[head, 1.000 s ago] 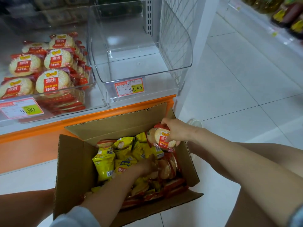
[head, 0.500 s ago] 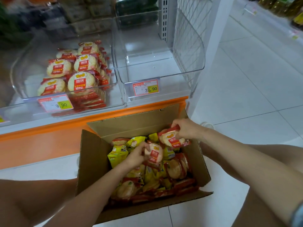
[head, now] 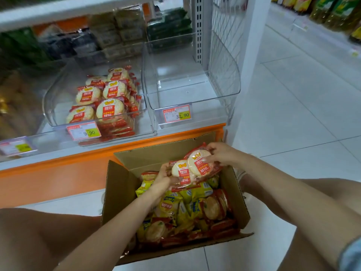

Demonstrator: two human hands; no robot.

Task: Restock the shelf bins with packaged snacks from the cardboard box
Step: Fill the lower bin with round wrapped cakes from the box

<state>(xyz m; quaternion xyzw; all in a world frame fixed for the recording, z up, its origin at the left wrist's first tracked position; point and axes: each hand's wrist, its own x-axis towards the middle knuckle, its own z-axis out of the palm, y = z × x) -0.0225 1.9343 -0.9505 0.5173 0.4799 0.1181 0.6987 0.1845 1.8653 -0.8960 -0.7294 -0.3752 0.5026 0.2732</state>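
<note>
An open cardboard box (head: 117, 184) stands on the floor below the shelf, full of yellow snack bags (head: 187, 194) and red-wrapped rice crackers (head: 213, 208). My left hand (head: 163, 179) grips one red rice cracker pack (head: 181, 173) above the box. My right hand (head: 220, 153) pinches a second rice cracker pack (head: 200, 163), which overlaps the first. On the shelf, a clear bin (head: 50, 114) holds stacked rice cracker packs (head: 109, 108). To its right stands a clear bin (head: 232, 83) with nothing in it.
Price tags reading 9.90 (head: 84, 131) and 32.90 (head: 176, 113) hang on the bin fronts. An orange shelf edge (head: 58, 163) runs above the box. Dark packaged goods (head: 117, 32) fill the shelf behind. White floor tiles (head: 293, 114) spread to the right, my knees on both sides.
My left hand lifted a rice cracker pack out of the box and brought it up against the pack in my right hand. The view tilted up toward the shelf.
</note>
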